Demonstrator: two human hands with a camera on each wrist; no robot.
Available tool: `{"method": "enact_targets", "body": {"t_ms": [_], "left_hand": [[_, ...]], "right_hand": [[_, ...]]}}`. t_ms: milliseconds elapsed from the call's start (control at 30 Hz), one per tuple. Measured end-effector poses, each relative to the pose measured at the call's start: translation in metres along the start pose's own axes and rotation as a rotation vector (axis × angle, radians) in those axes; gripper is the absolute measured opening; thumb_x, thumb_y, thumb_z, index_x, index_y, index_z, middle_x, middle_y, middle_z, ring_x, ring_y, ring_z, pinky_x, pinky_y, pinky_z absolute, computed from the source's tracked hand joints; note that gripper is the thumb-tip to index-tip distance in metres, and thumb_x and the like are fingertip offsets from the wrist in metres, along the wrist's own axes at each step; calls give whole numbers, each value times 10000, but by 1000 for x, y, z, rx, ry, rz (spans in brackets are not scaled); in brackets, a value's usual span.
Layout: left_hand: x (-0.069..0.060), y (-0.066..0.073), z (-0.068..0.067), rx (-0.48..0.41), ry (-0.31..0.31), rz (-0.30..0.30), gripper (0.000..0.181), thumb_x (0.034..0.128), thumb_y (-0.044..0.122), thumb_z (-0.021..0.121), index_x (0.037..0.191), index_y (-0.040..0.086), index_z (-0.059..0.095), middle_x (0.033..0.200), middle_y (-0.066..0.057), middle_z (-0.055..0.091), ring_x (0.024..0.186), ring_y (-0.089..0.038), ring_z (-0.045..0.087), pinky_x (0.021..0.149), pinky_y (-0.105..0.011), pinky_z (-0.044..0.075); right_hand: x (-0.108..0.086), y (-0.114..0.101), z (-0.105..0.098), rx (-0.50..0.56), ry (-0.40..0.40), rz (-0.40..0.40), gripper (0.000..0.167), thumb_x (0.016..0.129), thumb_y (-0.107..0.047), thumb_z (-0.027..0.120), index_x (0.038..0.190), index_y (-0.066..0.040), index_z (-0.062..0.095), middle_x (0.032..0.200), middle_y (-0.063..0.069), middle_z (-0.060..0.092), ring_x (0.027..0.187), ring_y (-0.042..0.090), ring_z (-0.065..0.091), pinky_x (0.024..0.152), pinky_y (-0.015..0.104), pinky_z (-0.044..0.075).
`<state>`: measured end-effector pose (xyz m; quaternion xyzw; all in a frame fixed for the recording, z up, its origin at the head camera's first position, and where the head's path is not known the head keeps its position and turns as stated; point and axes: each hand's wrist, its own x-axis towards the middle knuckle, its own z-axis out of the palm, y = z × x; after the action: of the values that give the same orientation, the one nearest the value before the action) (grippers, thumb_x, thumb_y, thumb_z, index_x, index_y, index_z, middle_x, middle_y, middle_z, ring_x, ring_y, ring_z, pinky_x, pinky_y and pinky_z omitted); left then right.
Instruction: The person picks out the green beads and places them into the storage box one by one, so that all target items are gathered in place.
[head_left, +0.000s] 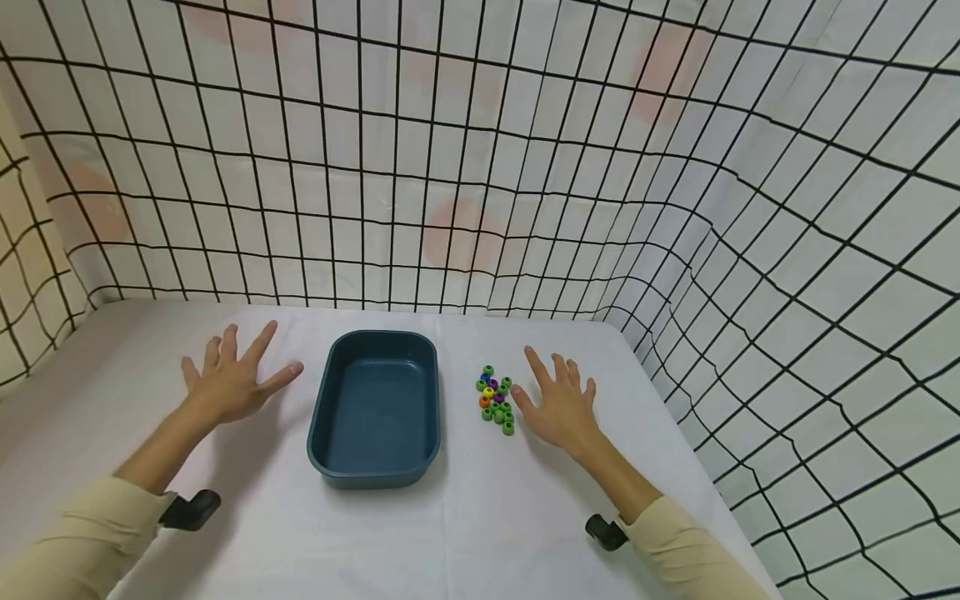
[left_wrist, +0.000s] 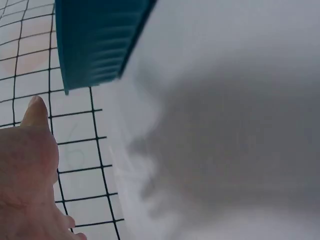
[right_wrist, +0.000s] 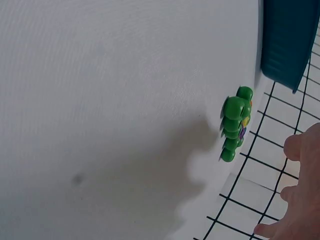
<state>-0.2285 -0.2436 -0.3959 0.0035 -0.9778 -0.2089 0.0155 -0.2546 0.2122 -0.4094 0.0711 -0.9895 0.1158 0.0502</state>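
Observation:
A dark blue rectangular tray (head_left: 373, 479) with rounded corners sits on the white-covered table between the two hands. To its right lies a loose cluster of small round beads (head_left: 498, 416), mostly green with some purple, yellow, orange and blue. My left hand (head_left: 228, 387) hovers left of the tray, fingers spread, holding nothing. Just right of the beads, my right hand (head_left: 561, 410) is held above the table with its fingers spread apart and nothing in it. In the right wrist view the green beads (right_wrist: 233, 108) stand apart from the hand (right_wrist: 302, 195).
A white cloth (head_left: 495, 533) covers the table. Black grid netting (head_left: 468, 183) over white sheeting rises behind the table and along its right side. Small black devices (head_left: 191, 510) are worn at both wrists, by the beige sleeves (head_left: 97, 533).

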Motion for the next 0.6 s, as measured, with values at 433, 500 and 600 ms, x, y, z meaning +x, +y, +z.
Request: {"method": "enact_targets", "body": {"t_ms": [433, 500, 600], "left_hand": [[5, 19, 13, -70, -16, 55, 917, 996, 626, 468, 1624, 86, 74, 1544, -472, 119, 1379, -682, 185, 1024, -851, 208], [6, 20, 15, -90, -14, 67, 903, 1008, 584, 485, 1619, 63, 72, 1537, -482, 125, 1374, -697, 201, 1027, -844, 247], [8, 22, 17, -152, -27, 101, 887, 1024, 496, 520, 1608, 15, 57, 1529, -493, 126, 1371, -714, 202, 1022, -835, 275]], "right_hand": [[-10, -10, 6, 191, -64, -50, 804, 953, -376, 702, 1615, -220, 272, 1470, 280, 514, 1347, 470, 509, 1070, 656, 422], [-11, -11, 6, 229, -80, -49, 821, 922, -348, 750, 1600, -227, 302, 1451, 267, 544, 1331, 458, 533, 1066, 628, 446], [-13, -11, 7, 257, -88, -58, 795, 872, -309, 806, 1544, -211, 392, 1386, 256, 602, 1271, 431, 588, 1017, 601, 494]]}}
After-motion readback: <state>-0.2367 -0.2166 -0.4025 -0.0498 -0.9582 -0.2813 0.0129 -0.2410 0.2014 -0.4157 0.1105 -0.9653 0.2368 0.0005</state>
